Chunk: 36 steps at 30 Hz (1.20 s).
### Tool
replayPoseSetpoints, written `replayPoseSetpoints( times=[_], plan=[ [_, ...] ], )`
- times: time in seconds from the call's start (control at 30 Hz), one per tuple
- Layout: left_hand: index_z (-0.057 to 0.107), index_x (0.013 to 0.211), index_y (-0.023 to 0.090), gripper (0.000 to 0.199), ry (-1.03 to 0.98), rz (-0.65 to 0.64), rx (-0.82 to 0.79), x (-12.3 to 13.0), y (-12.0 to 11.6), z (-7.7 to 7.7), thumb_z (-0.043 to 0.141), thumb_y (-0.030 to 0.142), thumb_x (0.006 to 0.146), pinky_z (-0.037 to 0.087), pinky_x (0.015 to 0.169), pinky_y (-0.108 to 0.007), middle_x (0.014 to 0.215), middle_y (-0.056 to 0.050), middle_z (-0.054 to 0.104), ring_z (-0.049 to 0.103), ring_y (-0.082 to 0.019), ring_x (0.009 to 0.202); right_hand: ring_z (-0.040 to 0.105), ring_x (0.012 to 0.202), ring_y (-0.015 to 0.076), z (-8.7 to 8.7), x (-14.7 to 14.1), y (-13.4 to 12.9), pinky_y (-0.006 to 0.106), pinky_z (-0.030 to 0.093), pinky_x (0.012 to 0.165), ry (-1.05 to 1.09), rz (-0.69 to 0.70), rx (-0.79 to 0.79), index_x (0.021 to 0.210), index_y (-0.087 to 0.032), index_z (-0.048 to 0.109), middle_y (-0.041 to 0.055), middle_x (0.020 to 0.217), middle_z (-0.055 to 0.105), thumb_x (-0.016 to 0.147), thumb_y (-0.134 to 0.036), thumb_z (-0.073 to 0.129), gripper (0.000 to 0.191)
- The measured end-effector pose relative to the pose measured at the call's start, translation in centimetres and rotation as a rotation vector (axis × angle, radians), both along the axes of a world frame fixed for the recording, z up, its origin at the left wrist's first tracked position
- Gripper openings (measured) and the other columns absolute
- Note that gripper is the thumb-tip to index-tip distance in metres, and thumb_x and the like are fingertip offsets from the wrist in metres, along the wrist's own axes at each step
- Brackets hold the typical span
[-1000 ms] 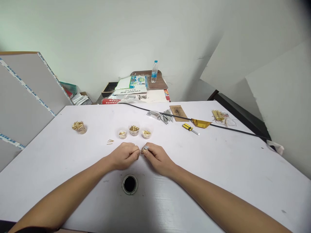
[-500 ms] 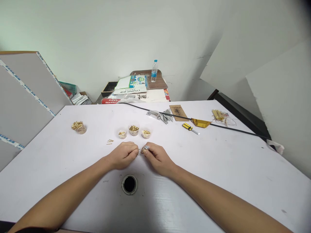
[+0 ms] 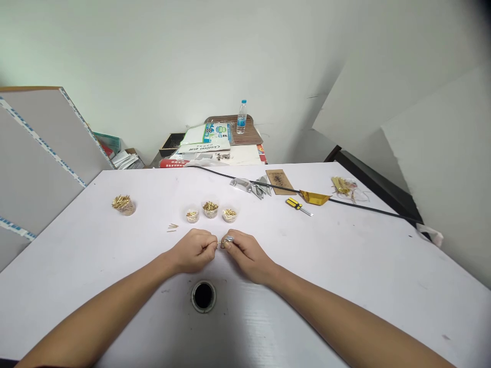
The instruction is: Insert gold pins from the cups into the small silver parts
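Observation:
My left hand (image 3: 195, 251) is closed in a pinch over the white table (image 3: 314, 276). From its fingertips a thin metal pin (image 3: 219, 244) points across the small gap to the other hand. My right hand (image 3: 247, 255) is also closed, with a small silvery piece (image 3: 229, 238) between thumb and forefinger; its exact kind is too small to tell. Just beyond the hands stand three small clear cups, a left one (image 3: 192, 214), a middle one (image 3: 210, 208) and a right one (image 3: 229, 214), holding tiny brass-coloured parts. Several thin brass pins (image 3: 173, 227) lie left of them.
Farther left stands a container of brass pins (image 3: 124, 204). A yellow-black screwdriver (image 3: 299, 206), a brown card (image 3: 281, 181), silvery packets (image 3: 261, 187) and a black cable (image 3: 230, 176) lie toward the back. Near me, a round hole (image 3: 203, 296) opens in the table.
The view has tilted slightly, so everything sits a little lower. My hands have come slightly closer together, still closed on the pin and the silvery piece.

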<state>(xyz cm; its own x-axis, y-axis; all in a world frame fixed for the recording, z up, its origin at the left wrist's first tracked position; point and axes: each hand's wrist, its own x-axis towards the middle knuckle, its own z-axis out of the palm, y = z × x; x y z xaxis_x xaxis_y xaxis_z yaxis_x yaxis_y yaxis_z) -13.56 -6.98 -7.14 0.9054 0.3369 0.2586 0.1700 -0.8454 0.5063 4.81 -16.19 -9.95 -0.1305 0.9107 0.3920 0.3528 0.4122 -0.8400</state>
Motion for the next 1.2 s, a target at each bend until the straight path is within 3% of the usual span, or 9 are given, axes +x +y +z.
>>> replayPoseSetpoints(
  times=[0.27, 0.47, 0.67, 0.87, 1.2],
  plan=[
    [0.031, 0.058, 0.018, 0.025, -0.066, 0.027, 0.025, 0.21, -0.26, -0.67, 0.042, 0.013, 0.080, 0.029, 0.054, -0.026, 0.052, 0.004, 0.034, 0.033, -0.011, 0.052, 0.046, 0.066, 0.0164, -0.17, -0.38, -0.10, 0.031, 0.037, 0.063, -0.092, -0.039, 0.024, 0.071, -0.021, 0.041, 0.0014, 0.069, 0.049, 0.101, -0.029, 0.041, 0.031],
    [0.033, 0.057, 0.017, 0.021, -0.131, 0.024, 0.001, 0.16, -0.35, -0.88, 0.044, 0.009, 0.074, 0.027, 0.052, -0.025, 0.052, 0.004, 0.035, 0.033, -0.009, 0.051, 0.047, 0.067, 0.0168, -0.15, -0.44, -0.12, 0.031, 0.037, 0.063, -0.080, -0.076, 0.045, 0.071, -0.021, 0.042, 0.0019, 0.069, 0.051, 0.098, -0.024, 0.043, 0.027],
    [0.032, 0.059, 0.017, 0.024, -0.120, 0.049, -0.005, 0.27, -0.38, -0.90, 0.045, 0.011, 0.078, 0.028, 0.053, -0.026, 0.054, 0.004, 0.034, 0.033, -0.010, 0.053, 0.048, 0.067, 0.0162, -0.11, -0.41, -0.09, 0.030, 0.038, 0.063, -0.066, -0.071, 0.048, 0.072, -0.020, 0.044, 0.0020, 0.070, 0.052, 0.098, -0.023, 0.044, 0.026],
    [0.038, 0.061, 0.017, 0.024, -0.128, 0.053, -0.004, 0.27, -0.40, -0.77, 0.044, 0.013, 0.085, 0.033, 0.057, -0.025, 0.057, 0.003, 0.044, 0.042, -0.010, 0.057, 0.048, 0.067, 0.0155, -0.06, -0.37, -0.12, 0.029, 0.038, 0.063, -0.057, -0.077, 0.063, 0.073, -0.020, 0.045, 0.0017, 0.070, 0.052, 0.098, -0.024, 0.044, 0.026],
    [0.044, 0.062, 0.016, 0.023, -0.111, 0.081, -0.032, 0.26, -0.54, -0.49, 0.045, 0.013, 0.085, 0.034, 0.059, -0.024, 0.059, 0.002, 0.047, 0.044, -0.010, 0.059, 0.047, 0.066, 0.0156, -0.30, -0.53, -0.12, 0.029, 0.037, 0.062, -0.073, -0.100, 0.067, 0.071, -0.020, 0.044, 0.0017, 0.068, 0.051, 0.097, -0.024, 0.044, 0.027]
  ],
)
